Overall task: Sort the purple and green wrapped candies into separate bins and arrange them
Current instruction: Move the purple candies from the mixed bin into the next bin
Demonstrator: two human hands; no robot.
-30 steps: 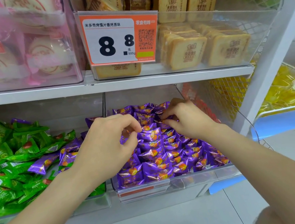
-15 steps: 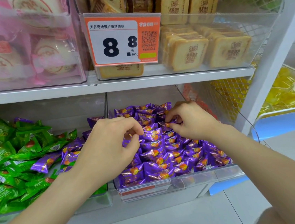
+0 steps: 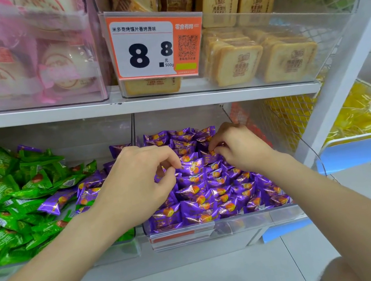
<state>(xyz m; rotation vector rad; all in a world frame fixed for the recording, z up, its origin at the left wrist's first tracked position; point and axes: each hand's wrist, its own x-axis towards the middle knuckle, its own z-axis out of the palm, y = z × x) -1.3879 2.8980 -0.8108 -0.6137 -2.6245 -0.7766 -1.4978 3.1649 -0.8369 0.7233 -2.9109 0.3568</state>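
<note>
Shelving (image 3: 174,100) is fitted with two clear bins side by side on its lower level. The left bin (image 3: 114,250) is filled mostly with green candies (image 3: 9,200), though several stray purple candies (image 3: 57,202) are seen along its right side. The right bin (image 3: 250,220) is packed with purple candies (image 3: 211,198), set in rough overlapping rows. Both hands are held over this right bin. The left hand (image 3: 136,185) is curled, and one of the purple candies in the middle rows is pinched between its thumb and forefinger. The right hand (image 3: 240,149) is likewise curled, its fingers (image 3: 222,146) closed on another one further back. Row-straightening is judged to be the step in hand. It is best done by gripping each piece by its wrapper edge, so that neighbours are not dragged, and by seating it upright against the row behind. The strays in the left bin are not yet moved across.
</note>
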